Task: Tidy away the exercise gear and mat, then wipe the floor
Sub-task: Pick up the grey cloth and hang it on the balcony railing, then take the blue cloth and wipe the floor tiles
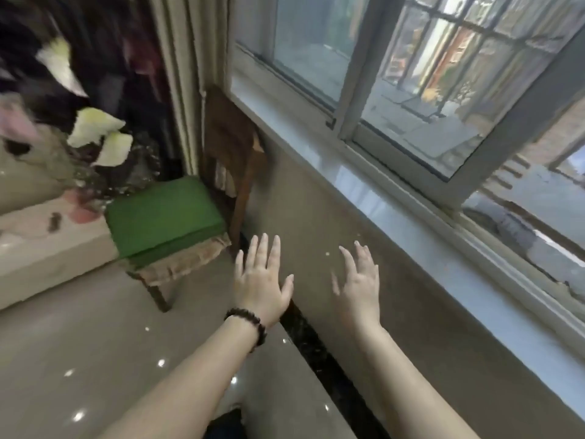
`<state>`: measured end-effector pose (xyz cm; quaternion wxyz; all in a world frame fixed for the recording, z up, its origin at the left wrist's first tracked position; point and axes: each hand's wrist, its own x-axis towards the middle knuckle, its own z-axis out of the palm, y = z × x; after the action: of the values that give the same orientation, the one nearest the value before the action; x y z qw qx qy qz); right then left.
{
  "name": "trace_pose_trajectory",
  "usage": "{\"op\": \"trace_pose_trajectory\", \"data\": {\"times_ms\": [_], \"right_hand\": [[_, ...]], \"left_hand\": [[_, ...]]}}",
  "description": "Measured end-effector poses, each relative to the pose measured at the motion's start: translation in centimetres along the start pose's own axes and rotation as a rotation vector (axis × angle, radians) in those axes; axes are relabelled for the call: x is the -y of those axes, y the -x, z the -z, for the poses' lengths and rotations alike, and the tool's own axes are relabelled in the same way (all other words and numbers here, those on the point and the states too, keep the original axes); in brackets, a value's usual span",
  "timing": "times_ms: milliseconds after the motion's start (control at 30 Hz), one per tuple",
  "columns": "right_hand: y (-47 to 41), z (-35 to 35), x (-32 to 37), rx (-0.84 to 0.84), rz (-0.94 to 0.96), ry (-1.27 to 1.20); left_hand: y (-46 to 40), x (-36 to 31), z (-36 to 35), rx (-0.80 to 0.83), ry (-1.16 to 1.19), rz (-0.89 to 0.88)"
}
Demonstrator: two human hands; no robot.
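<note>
My left hand point(261, 280) is stretched out in front of me with fingers spread and nothing in it; a dark bead bracelet sits on its wrist. To its right, my right hand point(359, 286) is also spread and empty. Both hover before the beige wall point(332, 223) under the window, above the glossy grey tiled floor point(95, 343). No mat or exercise gear shows in this view.
A wooden chair with a green seat cushion point(164, 217) stands left of my hands against the wall. A pale low bench point(41, 248) and dark blurred clutter fill the far left. A grey window sill point(395, 229) and sliding window point(411, 90) run along the right. A dark skirting strip point(319, 353) borders the floor.
</note>
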<state>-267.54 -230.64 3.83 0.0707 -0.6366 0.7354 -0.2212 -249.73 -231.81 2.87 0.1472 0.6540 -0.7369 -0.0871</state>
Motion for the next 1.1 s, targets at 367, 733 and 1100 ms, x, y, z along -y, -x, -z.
{"op": "trace_pose_trajectory", "data": {"times_ms": [367,733,1100], "right_hand": [[9.2,-8.8,13.0,0.408,0.530,-0.104],[21.6,-14.3,30.3,0.670,1.027,-0.145],[41.0,-21.9,49.8,0.826,1.335,-0.139]], "left_hand": [[18.5,12.9,3.4,-0.072,-0.003,0.726],[36.9,22.4,8.5,-0.290,-0.014,1.315],[56.1,36.4,14.1,-0.463,-0.003,1.675]]}}
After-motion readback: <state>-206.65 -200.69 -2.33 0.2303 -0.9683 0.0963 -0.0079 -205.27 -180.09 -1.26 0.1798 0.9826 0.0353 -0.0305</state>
